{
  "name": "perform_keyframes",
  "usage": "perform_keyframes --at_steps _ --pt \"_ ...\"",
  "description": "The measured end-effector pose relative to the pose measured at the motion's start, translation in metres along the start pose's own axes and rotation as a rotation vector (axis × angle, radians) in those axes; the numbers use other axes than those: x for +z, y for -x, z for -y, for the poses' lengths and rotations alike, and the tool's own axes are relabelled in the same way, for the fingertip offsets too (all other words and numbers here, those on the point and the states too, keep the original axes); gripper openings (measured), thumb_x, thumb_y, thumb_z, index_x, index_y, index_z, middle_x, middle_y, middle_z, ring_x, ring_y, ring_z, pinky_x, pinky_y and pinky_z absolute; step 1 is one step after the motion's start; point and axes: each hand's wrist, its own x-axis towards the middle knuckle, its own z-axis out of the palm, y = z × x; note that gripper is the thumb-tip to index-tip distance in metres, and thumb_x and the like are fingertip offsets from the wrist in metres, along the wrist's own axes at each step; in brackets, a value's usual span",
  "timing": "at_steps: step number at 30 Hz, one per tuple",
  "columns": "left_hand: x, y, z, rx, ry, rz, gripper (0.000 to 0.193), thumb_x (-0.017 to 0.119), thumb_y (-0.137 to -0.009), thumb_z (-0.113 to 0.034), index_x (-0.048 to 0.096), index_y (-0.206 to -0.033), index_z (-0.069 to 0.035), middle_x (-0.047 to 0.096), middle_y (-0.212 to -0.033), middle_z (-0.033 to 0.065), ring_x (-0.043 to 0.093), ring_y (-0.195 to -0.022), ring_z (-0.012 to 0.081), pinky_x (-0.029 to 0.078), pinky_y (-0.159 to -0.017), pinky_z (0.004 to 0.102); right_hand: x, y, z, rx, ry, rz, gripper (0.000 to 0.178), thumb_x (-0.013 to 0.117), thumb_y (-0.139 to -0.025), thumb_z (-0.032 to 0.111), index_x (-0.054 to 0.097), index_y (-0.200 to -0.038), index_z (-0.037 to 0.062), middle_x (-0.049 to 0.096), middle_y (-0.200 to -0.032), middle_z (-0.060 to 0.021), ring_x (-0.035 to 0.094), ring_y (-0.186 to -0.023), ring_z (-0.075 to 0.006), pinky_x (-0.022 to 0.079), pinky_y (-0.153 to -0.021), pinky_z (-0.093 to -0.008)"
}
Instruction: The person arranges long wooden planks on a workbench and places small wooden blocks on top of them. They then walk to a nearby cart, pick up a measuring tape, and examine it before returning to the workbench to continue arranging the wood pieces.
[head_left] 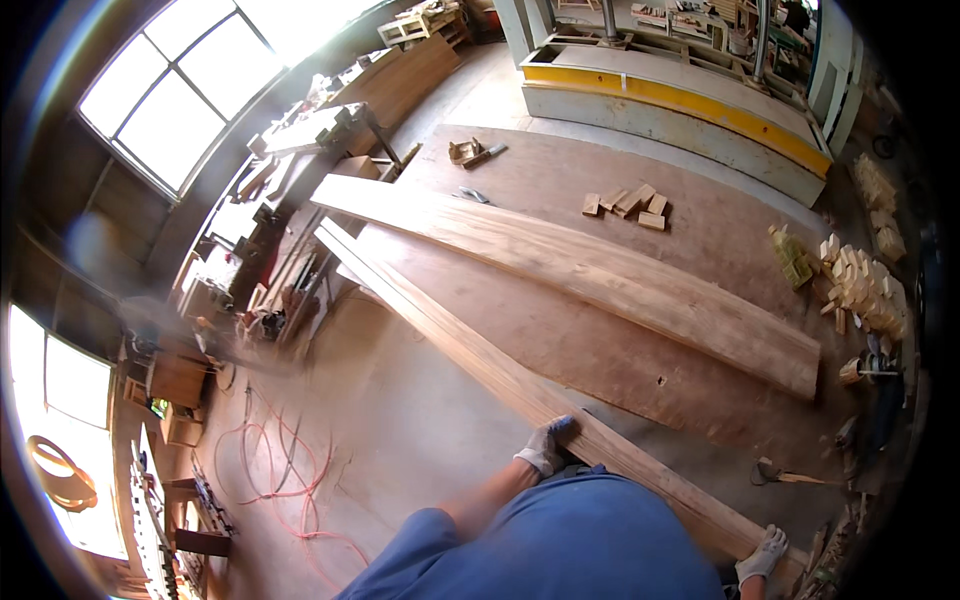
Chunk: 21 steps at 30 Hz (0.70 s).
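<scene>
A long, narrow wooden plank (490, 375) runs slantwise in front of my body, its far end near the table's left edge. My left hand (545, 446), in a pale glove with dark fingertips, grips its near edge about midway. Near the plank's right end, my gloved right hand (764, 554) is closed over the edge. Beyond the plank, a wide wooden board (590, 270) lies across the large brown worktable (470, 295). The undersides of both hands' grips are hidden.
Small wood blocks (625, 202) and a small open box (464, 152) lie on the table's far part. Behind stands a machine with a yellow beam (680, 98). Red hose (275, 490) coils on the floor at left. Wooden pieces (865, 285) are heaped at right.
</scene>
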Motion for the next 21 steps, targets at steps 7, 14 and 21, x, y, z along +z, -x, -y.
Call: perform_keyframes --at_steps 7,14,21 --pt "0.050 -0.045 -0.041 0.163 -0.047 -0.117 0.036 0.073 -0.087 -0.033 0.066 -0.112 -0.009 0.068 -0.104 0.0122 0.062 -0.102 0.0343 0.052 -0.094 0.0509 -0.081 -0.082 0.038 -0.117 0.051 -0.112 0.095 0.092 -0.046 0.021 0.046 -0.128 0.0060 0.049 -0.131 -0.0166 0.043 -0.130 -0.0349 0.029 -0.119 -0.0451" --pt "0.050 -0.079 -0.107 0.388 -0.016 -0.081 0.022 0.072 -0.087 -0.024 0.069 -0.104 -0.011 0.072 -0.097 0.0078 0.065 -0.098 0.0277 0.051 -0.095 0.0457 -0.119 -0.142 0.096 -0.285 -0.014 -0.134 0.096 0.091 -0.047 0.022 0.047 -0.130 0.0056 0.051 -0.130 -0.0176 0.044 -0.129 -0.0353 0.028 -0.119 -0.0458" --pt "0.049 -0.085 -0.155 0.545 -0.134 -0.179 0.035 0.073 -0.088 -0.040 0.065 -0.111 -0.015 0.067 -0.102 0.0078 0.063 -0.093 0.0266 0.049 -0.091 0.0454 -0.130 -0.191 0.130 -0.519 -0.012 -0.209 0.091 0.086 -0.051 0.023 0.048 -0.131 0.0029 0.052 -0.128 -0.0194 0.046 -0.126 -0.0376 0.029 -0.117 -0.0466"
